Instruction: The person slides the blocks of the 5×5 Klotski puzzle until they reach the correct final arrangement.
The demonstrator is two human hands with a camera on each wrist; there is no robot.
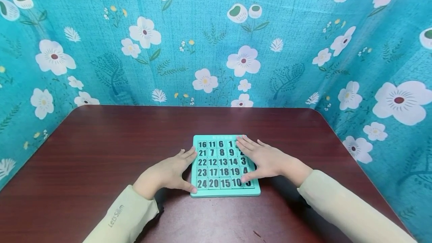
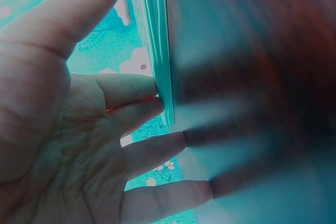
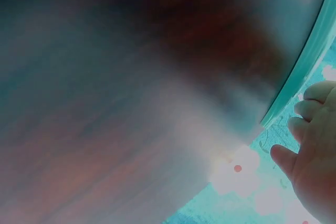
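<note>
In the head view, the green number board (image 1: 225, 194) lies flat on the table (image 1: 118, 141), between your left hand (image 1: 170, 171) and your right hand (image 1: 270, 160). Your left fingers and thumb meet its left edge, extended and clasping nothing; your right hand spreads over its right side, also loose. I judge the arranging partly done: 7-8-9, 12-13-14 and 17-18-19 run across, and 2 to 5 descend the right column, while 16-11-6-1 runs downward in steps across the top. How much remains, you can't tell from this. Count one board, two hands, two sleeves (image 1: 125, 213) and twenty-four numbered tiles (image 1: 222, 162), with 2 and 5 partly covered; your fingers hide the place beside 1.

In the left wrist view, you see one hand, its thumb and four fingers outstretched, and the board's side edge near the fingertips.

In the right wrist view, one hand sits beside the board's rim; you can't tell whether it touches there.
</note>
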